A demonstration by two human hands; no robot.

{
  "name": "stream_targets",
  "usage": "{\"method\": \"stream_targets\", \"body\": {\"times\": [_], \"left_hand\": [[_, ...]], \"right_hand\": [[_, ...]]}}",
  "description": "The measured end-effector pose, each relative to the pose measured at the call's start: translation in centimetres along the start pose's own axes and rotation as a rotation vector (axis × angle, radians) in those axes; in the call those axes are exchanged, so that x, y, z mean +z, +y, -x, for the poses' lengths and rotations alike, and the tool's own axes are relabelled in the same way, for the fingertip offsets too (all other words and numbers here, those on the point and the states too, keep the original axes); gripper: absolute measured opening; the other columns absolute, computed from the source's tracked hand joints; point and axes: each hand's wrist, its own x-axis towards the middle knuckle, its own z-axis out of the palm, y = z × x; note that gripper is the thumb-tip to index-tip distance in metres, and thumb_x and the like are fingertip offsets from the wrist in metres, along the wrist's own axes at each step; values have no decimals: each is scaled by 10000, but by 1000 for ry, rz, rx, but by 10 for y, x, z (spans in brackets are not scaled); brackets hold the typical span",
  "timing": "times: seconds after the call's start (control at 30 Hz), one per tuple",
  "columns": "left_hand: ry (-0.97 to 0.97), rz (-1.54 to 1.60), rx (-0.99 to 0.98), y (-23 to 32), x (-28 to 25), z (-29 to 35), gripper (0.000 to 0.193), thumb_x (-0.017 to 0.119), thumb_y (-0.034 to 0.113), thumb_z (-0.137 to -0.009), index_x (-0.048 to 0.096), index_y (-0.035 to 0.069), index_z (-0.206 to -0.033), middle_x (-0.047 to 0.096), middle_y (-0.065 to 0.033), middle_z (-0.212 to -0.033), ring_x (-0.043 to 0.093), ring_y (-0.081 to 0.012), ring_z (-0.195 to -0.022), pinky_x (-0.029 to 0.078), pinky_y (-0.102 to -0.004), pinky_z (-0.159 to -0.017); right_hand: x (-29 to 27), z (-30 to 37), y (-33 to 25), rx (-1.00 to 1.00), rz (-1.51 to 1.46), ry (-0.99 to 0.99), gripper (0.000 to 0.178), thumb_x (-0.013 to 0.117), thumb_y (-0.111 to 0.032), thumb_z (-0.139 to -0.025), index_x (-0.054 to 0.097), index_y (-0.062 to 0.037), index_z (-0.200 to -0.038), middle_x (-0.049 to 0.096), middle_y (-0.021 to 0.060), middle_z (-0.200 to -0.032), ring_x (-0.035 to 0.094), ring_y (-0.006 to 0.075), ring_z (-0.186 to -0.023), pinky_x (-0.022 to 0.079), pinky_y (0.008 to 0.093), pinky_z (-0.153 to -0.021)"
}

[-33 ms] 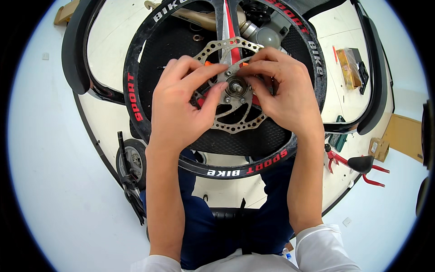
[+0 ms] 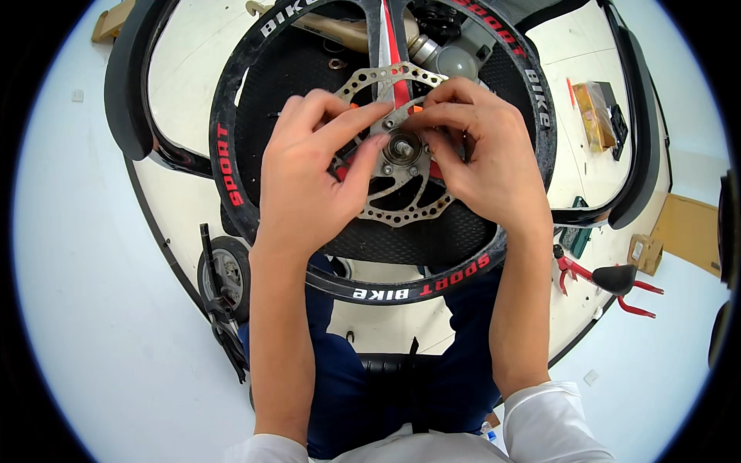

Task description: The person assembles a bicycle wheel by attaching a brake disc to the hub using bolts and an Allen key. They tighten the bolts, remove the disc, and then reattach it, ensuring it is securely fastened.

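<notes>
A black bicycle wheel [image 2: 228,166] with a red and white spoke [image 2: 392,46] lies flat in front of me. At its hub [image 2: 403,148], a metal axle end stands up. A silver brake disc [image 2: 397,218] with holes surrounds the hub, and several bolts [image 2: 388,170] show around it. My left hand [image 2: 312,170] is over the disc's left side, thumb and index finger apart near an upper bolt. My right hand [image 2: 486,150] has curled fingers at the disc's upper right, by the hub; anything between its fingertips is hidden.
The wheel rests on a black chair seat [image 2: 370,243] between two armrests [image 2: 639,139]. A tan frame part [image 2: 328,29] and a round lamp-like part [image 2: 454,63] lie beyond the hub. Red-handled pliers [image 2: 567,270], a cardboard box [image 2: 644,253] and a small wheel [image 2: 224,278] are on the floor.
My left index fingertip has moved slightly up and right, and its thumb has lifted a little. The right hand, wheel and disc look almost unmoved.
</notes>
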Motion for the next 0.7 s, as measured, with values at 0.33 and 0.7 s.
{"method": "stream_targets", "body": {"times": [0.33, 0.7], "left_hand": [[132, -70, -26, 3, 17, -5, 114, 821, 55, -770, 760, 15, -857, 586, -51, -783, 575, -173, -733, 456, -283, -627], [-95, 6, 5, 6, -8, 5, 335, 867, 63, -628, 713, 44, -924, 610, -57, -892, 565, -200, -808, 478, -307, -716]], "right_hand": [[-3, 1, 0, -3, 43, -5, 238, 800, -56, -745, 755, -26, -976, 648, 127, -895, 633, 282, -712, 516, 354, -657], [-24, 3, 0, 113, 67, -75, 369, 862, -62, -651, 706, -32, -984, 616, 96, -786, 600, 240, -684, 491, 341, -622]]}}
